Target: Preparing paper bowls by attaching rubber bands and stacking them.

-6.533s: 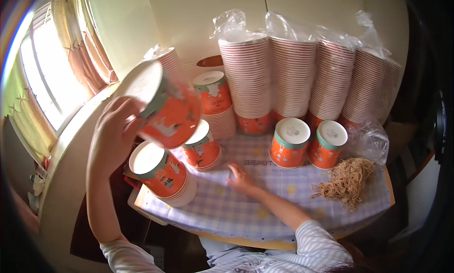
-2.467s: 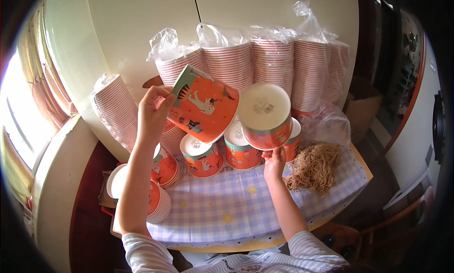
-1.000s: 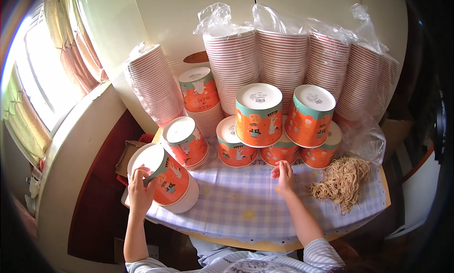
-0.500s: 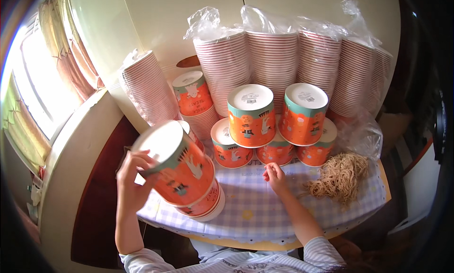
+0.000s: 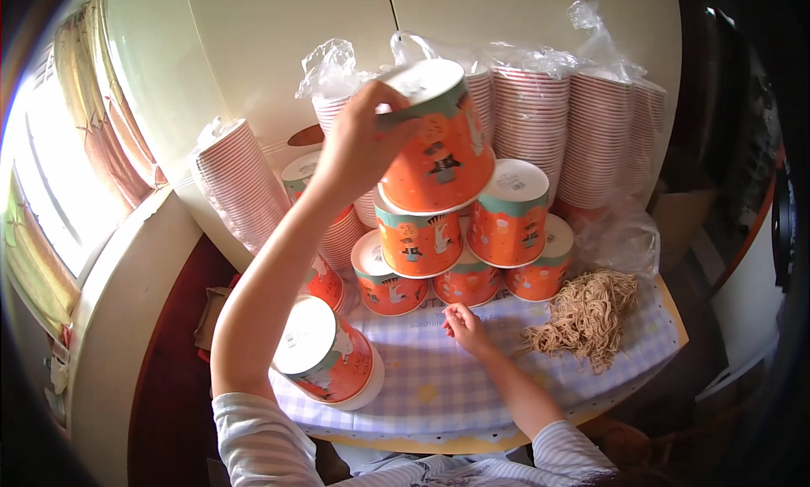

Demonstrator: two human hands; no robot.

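Our left hand point(image 5: 363, 141) has carried orange cup point(image 5: 443, 162) up and right from near-left stack point(image 5: 346, 373); now above upper row's left cup point(image 5: 422, 244), contact unclear. Placement, we judge, not yet complete. Left thumb and fingers pinch its upper left edge, cup body right of fingertips. Our right hand point(image 5: 464, 325), seemingly empty, fingers loosely curled, near side of lower row point(image 5: 468, 286).

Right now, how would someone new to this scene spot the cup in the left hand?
On the checkered tablecloth, upended orange cups stand in two rows. Over the upper row, the left hand holds another upended orange cup by its green-banded end. It alone of the cups is held.
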